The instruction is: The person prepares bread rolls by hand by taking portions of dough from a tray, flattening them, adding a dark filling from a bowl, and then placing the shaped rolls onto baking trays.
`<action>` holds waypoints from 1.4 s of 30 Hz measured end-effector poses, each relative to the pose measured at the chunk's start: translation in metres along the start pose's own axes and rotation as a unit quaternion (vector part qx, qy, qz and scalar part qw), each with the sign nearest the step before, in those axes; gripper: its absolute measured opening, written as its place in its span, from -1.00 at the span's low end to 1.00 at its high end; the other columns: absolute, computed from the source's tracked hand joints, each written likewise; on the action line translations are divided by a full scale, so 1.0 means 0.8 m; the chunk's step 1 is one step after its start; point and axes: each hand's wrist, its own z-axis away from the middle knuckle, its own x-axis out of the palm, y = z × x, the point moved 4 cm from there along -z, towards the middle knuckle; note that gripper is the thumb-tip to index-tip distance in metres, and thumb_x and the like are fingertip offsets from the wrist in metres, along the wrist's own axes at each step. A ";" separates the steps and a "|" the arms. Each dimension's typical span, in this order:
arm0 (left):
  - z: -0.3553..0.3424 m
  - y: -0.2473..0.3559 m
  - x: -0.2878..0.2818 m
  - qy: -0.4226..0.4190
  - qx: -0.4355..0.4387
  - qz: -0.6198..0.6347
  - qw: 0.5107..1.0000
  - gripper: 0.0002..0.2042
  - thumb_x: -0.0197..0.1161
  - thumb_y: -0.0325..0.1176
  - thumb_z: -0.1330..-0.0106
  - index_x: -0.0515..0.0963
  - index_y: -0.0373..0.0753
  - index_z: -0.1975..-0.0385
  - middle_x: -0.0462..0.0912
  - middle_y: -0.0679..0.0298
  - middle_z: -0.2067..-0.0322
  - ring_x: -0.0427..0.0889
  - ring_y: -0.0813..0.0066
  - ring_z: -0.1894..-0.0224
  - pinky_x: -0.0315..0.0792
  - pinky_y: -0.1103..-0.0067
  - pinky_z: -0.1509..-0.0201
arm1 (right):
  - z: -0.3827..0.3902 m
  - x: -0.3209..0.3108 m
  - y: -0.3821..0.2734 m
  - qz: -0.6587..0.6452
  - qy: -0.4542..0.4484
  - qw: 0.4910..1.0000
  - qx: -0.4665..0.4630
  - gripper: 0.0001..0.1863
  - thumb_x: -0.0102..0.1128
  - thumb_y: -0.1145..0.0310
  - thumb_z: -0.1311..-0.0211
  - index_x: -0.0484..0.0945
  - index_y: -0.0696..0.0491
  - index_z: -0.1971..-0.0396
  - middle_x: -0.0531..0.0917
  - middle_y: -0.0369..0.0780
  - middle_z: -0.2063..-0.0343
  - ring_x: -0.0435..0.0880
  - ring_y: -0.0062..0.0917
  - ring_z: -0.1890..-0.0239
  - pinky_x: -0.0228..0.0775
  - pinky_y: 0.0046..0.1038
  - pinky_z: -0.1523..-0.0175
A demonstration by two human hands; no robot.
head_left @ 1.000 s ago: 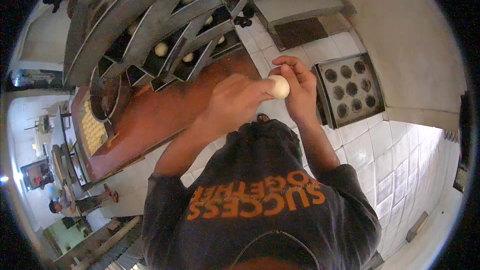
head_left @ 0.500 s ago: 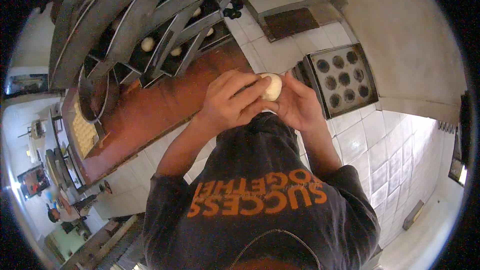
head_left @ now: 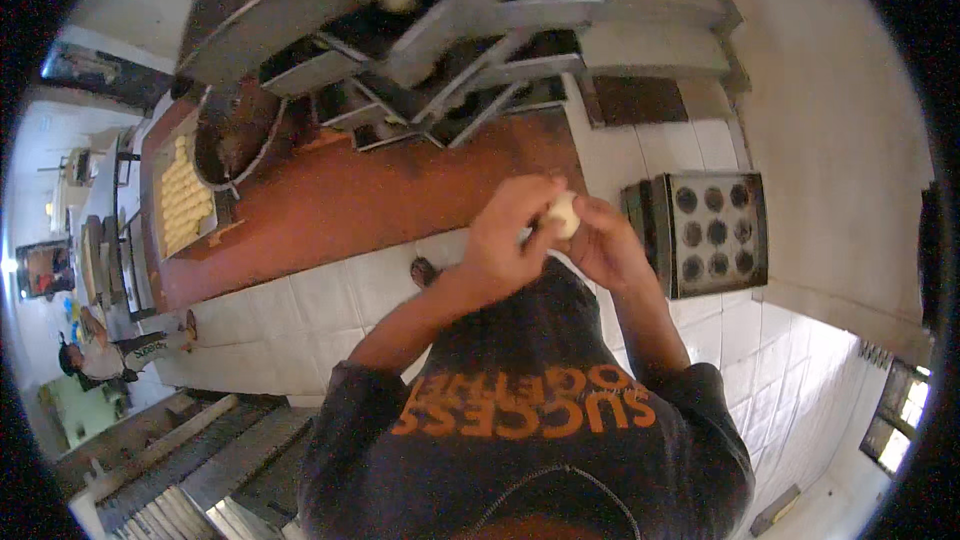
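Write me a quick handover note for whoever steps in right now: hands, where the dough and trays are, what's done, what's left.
Left hand and right hand together cup one pale dough ball at chest height.
Muffin tin, its visible cups dark and empty, sits on the white tiles to the right.
Tray of shaped dough pieces lies at the far left of the reddish-brown counter.
Done: that tray looks filled.
Left: the ball in hand is not yet set down.

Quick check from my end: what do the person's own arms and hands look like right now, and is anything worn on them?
Both hands, left hand and right hand, are bare: no gloves, rings or watch visible. The forearms are uncovered too. Short sleeves of a dark grey T-shirt with orange lettering end near the upper arms.
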 end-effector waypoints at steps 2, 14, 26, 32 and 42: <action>0.016 -0.004 -0.044 0.054 -0.033 0.092 0.994 -0.47 0.28 -0.36 0.02 0.28 -0.34 0.01 0.34 0.07 0.09 0.42 0.31 0.12 0.40 0.50 0.13 | -0.021 0.030 0.018 0.036 -0.035 0.998 0.031 -0.58 -0.04 0.22 -0.17 0.34 0.23 0.09 0.48 -0.08 0.15 0.48 -0.34 0.09 0.33 -0.29 -0.02; 0.201 -0.160 -0.352 0.174 -0.246 0.040 0.953 -0.67 0.11 -0.48 -0.12 0.33 -0.32 0.08 0.45 0.19 0.25 0.41 0.48 0.16 0.33 0.61 0.13 | -0.126 0.374 -0.061 0.606 -0.130 0.687 -0.380 -0.46 0.29 0.23 0.14 0.42 0.21 0.14 0.52 -0.17 0.19 0.51 -0.46 0.16 0.33 -0.48 0.05; 0.283 -0.267 -0.493 0.275 -0.326 0.135 0.894 -0.80 0.08 -0.52 -0.17 0.38 -0.33 0.20 0.45 0.32 0.36 0.40 0.64 0.33 0.34 0.71 0.26 | -0.311 0.427 -0.084 0.932 0.081 0.344 -0.077 -0.65 0.02 0.46 -0.03 0.45 0.13 0.11 0.50 -0.07 0.12 0.47 -0.35 0.08 0.26 -0.43 -0.03; 0.305 -0.312 -0.650 0.401 -0.293 -0.091 0.863 -0.84 0.10 -0.43 -0.18 0.45 -0.34 0.29 0.51 0.29 0.42 0.45 0.57 0.33 0.34 0.65 0.20 | -0.267 0.419 -0.077 0.862 0.179 0.292 -0.373 -0.63 -0.04 0.36 -0.15 0.38 0.22 0.05 0.49 -0.10 0.09 0.49 -0.42 0.10 0.33 -0.45 0.01; 0.337 -0.547 -0.793 0.268 -0.525 -0.377 0.715 -0.62 0.19 -0.29 0.00 0.33 -0.38 0.22 0.55 -0.05 0.36 0.54 0.02 0.28 0.41 0.30 0.21 | -0.298 0.403 0.206 0.826 0.071 0.382 -0.409 -0.79 0.11 0.47 -0.03 0.48 0.19 0.29 0.55 -0.10 0.31 0.49 -0.31 0.21 0.28 -0.35 0.02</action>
